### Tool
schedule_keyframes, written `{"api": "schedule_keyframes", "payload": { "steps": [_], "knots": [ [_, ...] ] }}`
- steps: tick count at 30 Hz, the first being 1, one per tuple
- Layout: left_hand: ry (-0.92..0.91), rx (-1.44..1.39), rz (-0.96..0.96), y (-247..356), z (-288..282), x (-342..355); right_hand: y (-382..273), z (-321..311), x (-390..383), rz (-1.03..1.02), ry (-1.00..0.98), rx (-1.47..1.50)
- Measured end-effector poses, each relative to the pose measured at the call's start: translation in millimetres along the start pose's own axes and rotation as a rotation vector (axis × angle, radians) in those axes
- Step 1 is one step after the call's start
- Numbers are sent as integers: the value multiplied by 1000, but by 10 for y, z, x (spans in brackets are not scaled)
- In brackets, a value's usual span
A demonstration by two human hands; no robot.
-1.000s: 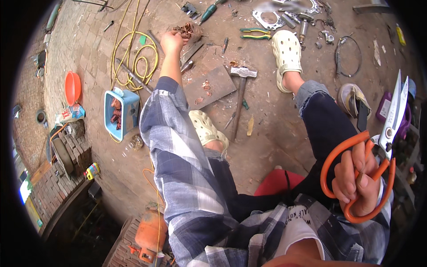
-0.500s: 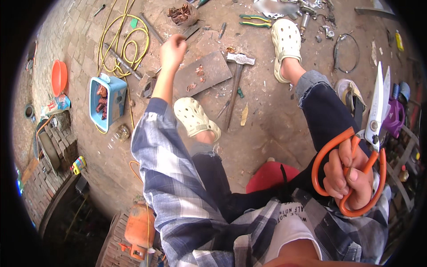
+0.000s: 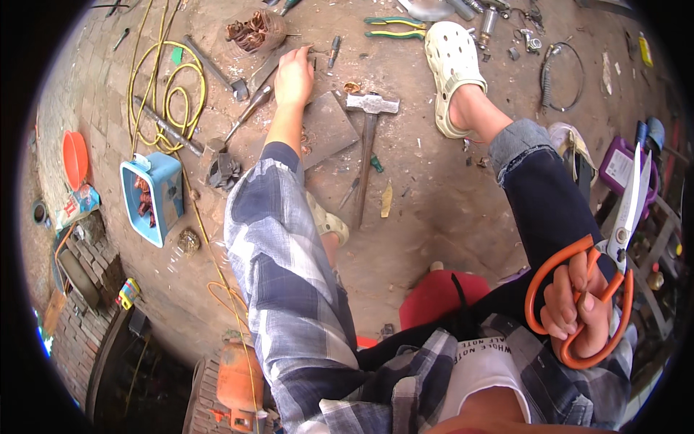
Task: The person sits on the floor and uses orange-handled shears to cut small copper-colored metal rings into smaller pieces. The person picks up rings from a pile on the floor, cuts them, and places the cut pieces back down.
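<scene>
My right hand [image 3: 578,307] is wrapped round the orange handles of a large pair of scissors [image 3: 623,235], held over my right thigh. Their bright blades point up and away, slightly parted. My left hand [image 3: 293,79] reaches out over the far-left edge of a dark steel plate [image 3: 334,130], its back to me. The fingers are bent together, and whatever they pinch is too small to make out. Just beyond it stands a clear tub of copper scraps [image 3: 254,32]. A hammer [image 3: 369,119] lies right of the plate; my left forearm hides part of the plate.
A blue bin [image 3: 173,188] with copper-coloured pieces stands left, near a coiled yellow hose [image 3: 168,94]. Green-yellow pliers [image 3: 394,27] lie by my right shoe [image 3: 454,76]. Metal parts and a black cable [image 3: 562,76] litter the right. An orange gas cylinder [image 3: 238,376] is low left.
My left arm has swung over the plate, and its hand now hangs nearer the copper tub. The view has shifted a little. My right hand keeps hold of the scissors.
</scene>
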State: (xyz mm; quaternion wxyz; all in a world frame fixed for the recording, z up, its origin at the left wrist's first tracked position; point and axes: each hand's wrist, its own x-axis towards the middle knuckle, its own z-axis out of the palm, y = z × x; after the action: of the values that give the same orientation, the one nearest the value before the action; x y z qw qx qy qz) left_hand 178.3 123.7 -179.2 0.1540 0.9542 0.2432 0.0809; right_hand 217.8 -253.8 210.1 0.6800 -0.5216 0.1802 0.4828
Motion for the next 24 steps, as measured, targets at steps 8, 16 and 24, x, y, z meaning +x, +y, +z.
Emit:
{"api": "schedule_keyframes", "payload": {
  "steps": [8, 16, 24],
  "knots": [
    [175, -47, -296, 91, 290, 140, -92, -104, 7, 53, -4, -5],
    [69, 136, -245, 212, 200, 280, -149, -200, -16, 55, -5, 58],
    [310, -42, -271, 358, 16, 183, -167, -212, -9, 98, -104, 99]
  ]
}}
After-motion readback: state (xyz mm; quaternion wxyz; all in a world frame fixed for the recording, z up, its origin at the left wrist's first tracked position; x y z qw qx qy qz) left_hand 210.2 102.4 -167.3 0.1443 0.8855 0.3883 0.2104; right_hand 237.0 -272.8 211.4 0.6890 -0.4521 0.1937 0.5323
